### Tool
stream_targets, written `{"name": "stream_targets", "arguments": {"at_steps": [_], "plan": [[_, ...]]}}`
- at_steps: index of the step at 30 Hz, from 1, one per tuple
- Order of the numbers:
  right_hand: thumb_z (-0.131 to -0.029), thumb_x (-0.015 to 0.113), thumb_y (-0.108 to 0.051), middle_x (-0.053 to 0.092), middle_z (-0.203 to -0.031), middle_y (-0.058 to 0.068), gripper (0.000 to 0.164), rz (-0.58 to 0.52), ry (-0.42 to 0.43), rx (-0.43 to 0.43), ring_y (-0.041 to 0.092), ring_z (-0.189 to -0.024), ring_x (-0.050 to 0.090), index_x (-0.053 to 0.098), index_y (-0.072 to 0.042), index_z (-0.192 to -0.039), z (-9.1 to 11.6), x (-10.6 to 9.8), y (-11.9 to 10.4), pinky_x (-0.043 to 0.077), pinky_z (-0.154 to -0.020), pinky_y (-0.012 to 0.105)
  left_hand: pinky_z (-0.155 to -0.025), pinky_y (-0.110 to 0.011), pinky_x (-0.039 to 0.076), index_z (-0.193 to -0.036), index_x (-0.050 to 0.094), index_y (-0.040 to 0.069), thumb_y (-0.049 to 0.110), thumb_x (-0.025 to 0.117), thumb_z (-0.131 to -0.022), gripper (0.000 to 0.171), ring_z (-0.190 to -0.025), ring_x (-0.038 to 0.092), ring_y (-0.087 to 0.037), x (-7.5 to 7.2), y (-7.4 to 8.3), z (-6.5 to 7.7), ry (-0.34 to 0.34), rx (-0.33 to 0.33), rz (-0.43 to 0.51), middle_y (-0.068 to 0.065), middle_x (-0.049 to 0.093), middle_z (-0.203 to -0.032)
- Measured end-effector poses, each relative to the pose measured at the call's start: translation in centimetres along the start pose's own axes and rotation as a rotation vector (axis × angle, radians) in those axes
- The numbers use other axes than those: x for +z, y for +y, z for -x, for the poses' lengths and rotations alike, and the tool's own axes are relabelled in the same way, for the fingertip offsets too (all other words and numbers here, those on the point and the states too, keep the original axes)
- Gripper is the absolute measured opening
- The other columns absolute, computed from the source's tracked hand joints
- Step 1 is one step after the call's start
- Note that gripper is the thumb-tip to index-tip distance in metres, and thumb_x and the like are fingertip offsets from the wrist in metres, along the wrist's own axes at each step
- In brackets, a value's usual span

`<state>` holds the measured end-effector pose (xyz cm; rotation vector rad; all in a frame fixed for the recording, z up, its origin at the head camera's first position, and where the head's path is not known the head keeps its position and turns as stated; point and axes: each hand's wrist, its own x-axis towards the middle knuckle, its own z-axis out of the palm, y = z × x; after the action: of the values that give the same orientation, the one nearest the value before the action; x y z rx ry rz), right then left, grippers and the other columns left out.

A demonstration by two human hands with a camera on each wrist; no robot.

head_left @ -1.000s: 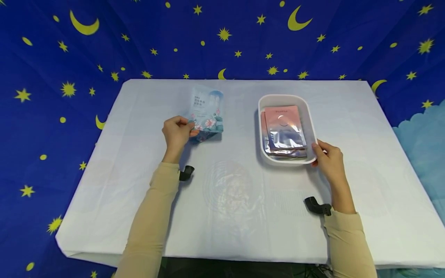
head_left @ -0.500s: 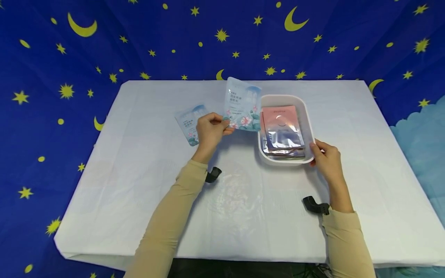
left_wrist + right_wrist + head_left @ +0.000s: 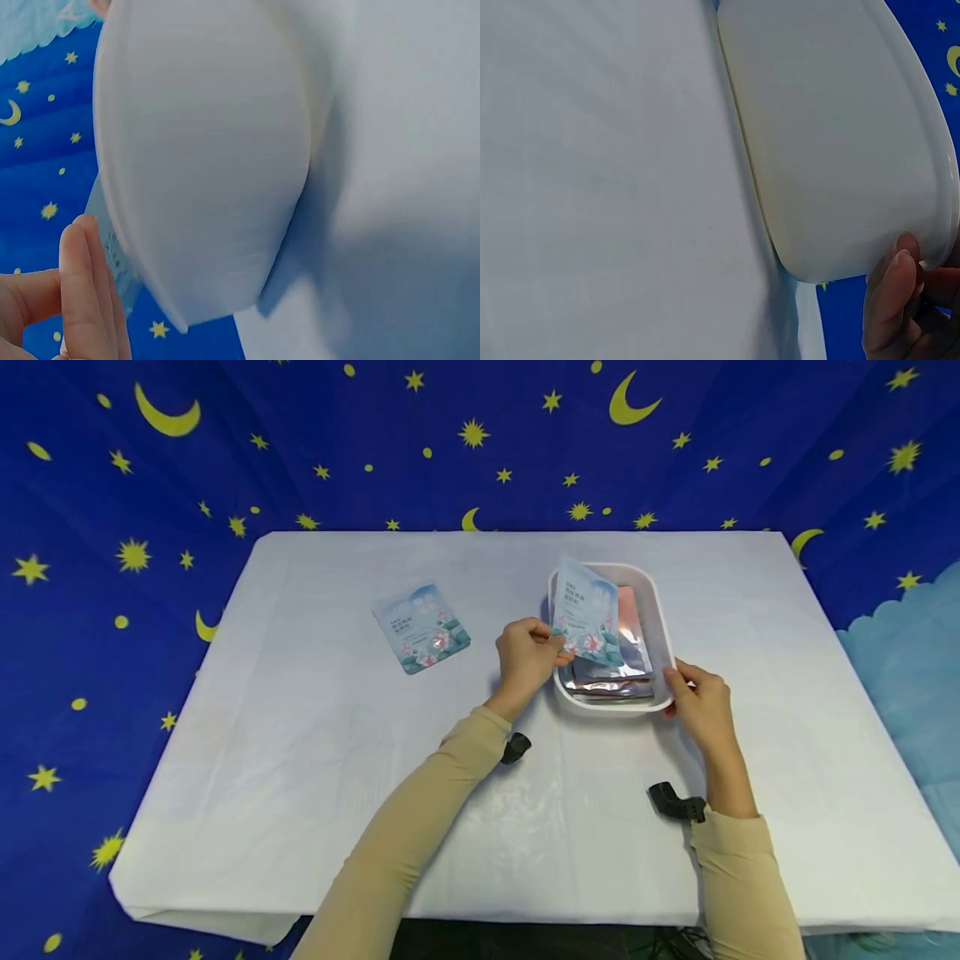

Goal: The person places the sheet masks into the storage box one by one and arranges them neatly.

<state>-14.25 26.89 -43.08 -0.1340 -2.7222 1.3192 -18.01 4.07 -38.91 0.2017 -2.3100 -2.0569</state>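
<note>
My left hand point(image 3: 527, 656) pinches a light-blue flowered sachet point(image 3: 585, 610) by its lower left corner, over the white plastic tub point(image 3: 663, 643). Inside the tub lie several pink and silver sachets point(image 3: 633, 627), partly covered by the blue one. With thumb and fingers my right hand point(image 3: 701, 697) grips the tub's near right rim. A second blue flowered sachet point(image 3: 422, 627) lies flat on the table to the left. In the left wrist view the tub's outer wall point(image 3: 202, 165) hides most of the held sachet; the right wrist view shows fingers point(image 3: 900, 289) against the tub's corner.
A white cloth covers the table point(image 3: 300, 793). Behind it hangs a blue curtain point(image 3: 390, 435) with yellow stars and moons. Black wrist cameras point(image 3: 675, 802) sit on both wrists.
My left hand has lifted one blue sachet off the other and carried it right, over the tub. The lower blue sachet is now uncovered. My right hand stays on the rim.
</note>
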Motion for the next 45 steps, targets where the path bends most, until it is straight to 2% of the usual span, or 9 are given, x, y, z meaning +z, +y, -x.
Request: {"name": "stream_targets", "arguments": {"at_steps": [5, 9, 13, 17, 21, 25, 36, 40, 45], "plan": [[-0.092, 0.046, -0.026, 0.061, -0.081, 0.027, 0.039, -0.019, 0.0, 0.004, 0.002, -0.039, 0.051, 0.055, 0.001, -0.119, 0.0, 0.1, 0.0, 0.046, -0.039, 0.022, -0.05, -0.017, 0.051, -0.087, 0.061, -0.008, 0.002, 0.066, -0.077, 0.015, -0.053, 0.064, -0.014, 0.8, -0.6, 0.4, -0.035, 0.068, -0.045, -0.016, 0.063, -0.071], [-0.092, 0.046, -0.026, 0.06, -0.082, 0.027, 0.039, -0.016, -0.002, 0.004, 0.002, -0.04, 0.051, 0.054, 0.002, -0.119, -0.1, 0.2, 0.1, 0.046, -0.039, 0.022, -0.051, -0.016, 0.05, -0.089, 0.067, -0.004, 0.016, 0.072, -0.074, 0.025, -0.049, 0.06, -0.007, 0.8, -0.8, 0.6, -0.059, 0.183, -0.235, -0.009, 0.066, -0.068], [-0.092, 0.046, -0.026, 0.061, -0.085, 0.027, 0.04, -0.006, 0.006, 0.003, 0.003, -0.04, 0.05, 0.054, 0.002, -0.119, 0.0, 0.1, 0.1, 0.045, -0.038, 0.021, -0.064, -0.021, 0.048, -0.095, 0.069, 0.004, 0.026, 0.074, -0.071, 0.033, -0.055, 0.058, -0.007, 0.3, -0.8, 0.6, -0.004, 0.302, -0.456, 0.0, 0.066, -0.068], [-0.092, 0.046, -0.027, 0.061, -0.088, 0.027, 0.04, 0.005, 0.015, 0.014, 0.004, -0.04, 0.05, 0.054, 0.002, -0.12, -0.1, 0.0, 0.1, 0.044, -0.038, 0.021, -0.067, -0.027, 0.045, -0.099, 0.068, 0.006, 0.027, 0.075, -0.071, 0.035, -0.064, 0.057, -0.012, -0.5, -0.9, 0.3, 0.041, 0.332, -0.506, -0.001, 0.066, -0.072], [-0.092, 0.046, -0.027, 0.06, -0.087, 0.027, 0.04, 0.008, 0.016, 0.015, 0.003, -0.04, 0.05, 0.054, 0.001, -0.12, -0.1, 0.1, 0.2, 0.045, -0.039, 0.021, -0.061, -0.025, 0.042, -0.101, 0.068, 0.008, 0.028, 0.073, -0.073, 0.035, -0.059, 0.055, -0.012, -1.6, -1.0, 0.1, 0.049, 0.293, -0.504, -0.002, 0.066, -0.075], [-0.092, 0.046, -0.026, 0.06, -0.085, 0.027, 0.04, 0.001, 0.011, 0.013, 0.003, -0.04, 0.05, 0.054, 0.002, -0.12, 0.0, 0.2, 0.2, 0.045, -0.038, 0.021, -0.055, -0.025, 0.04, -0.105, 0.067, 0.012, 0.033, 0.07, -0.075, 0.036, -0.059, 0.053, -0.013, -3.6, -1.6, -0.3, 0.082, 0.219, -0.534, -0.002, 0.065, -0.077], [-0.092, 0.047, -0.025, 0.06, -0.083, 0.027, 0.038, -0.016, 0.033, 0.004, 0.004, -0.037, 0.05, 0.055, 0.002, -0.118, -0.1, 0.2, 0.1, 0.044, -0.035, 0.026, -0.064, -0.038, 0.044, -0.114, 0.059, 0.003, 0.029, 0.069, -0.075, 0.048, -0.074, 0.054, -0.025, -12.9, -3.6, -1.5, 0.302, 0.028, -0.57, -0.013, 0.06, -0.086], [-0.092, 0.047, -0.026, 0.06, -0.083, 0.028, 0.038, -0.028, 0.031, 0.0, 0.003, -0.036, 0.05, 0.055, 0.001, -0.118, -0.1, 0.2, 0.2, 0.043, -0.035, 0.025, -0.074, -0.043, 0.045, -0.119, 0.053, 0.001, 0.032, 0.068, -0.076, 0.055, -0.09, 0.053, -0.031, -15.4, -4.1, -1.4, 0.276, -0.061, -0.626, -0.018, 0.058, -0.099], [-0.092, 0.046, -0.027, 0.06, -0.085, 0.03, 0.039, -0.039, 0.008, -0.014, 0.001, -0.038, 0.05, 0.054, 0.0, -0.12, 0.0, 0.1, 0.3, 0.043, -0.036, 0.017, -0.082, -0.046, 0.044, -0.12, 0.05, -0.003, 0.037, 0.068, -0.075, 0.063, -0.102, 0.051, -0.036, -17.0, -4.6, -1.5, 0.227, -0.143, -0.709, -0.022, 0.054, -0.113]]}}
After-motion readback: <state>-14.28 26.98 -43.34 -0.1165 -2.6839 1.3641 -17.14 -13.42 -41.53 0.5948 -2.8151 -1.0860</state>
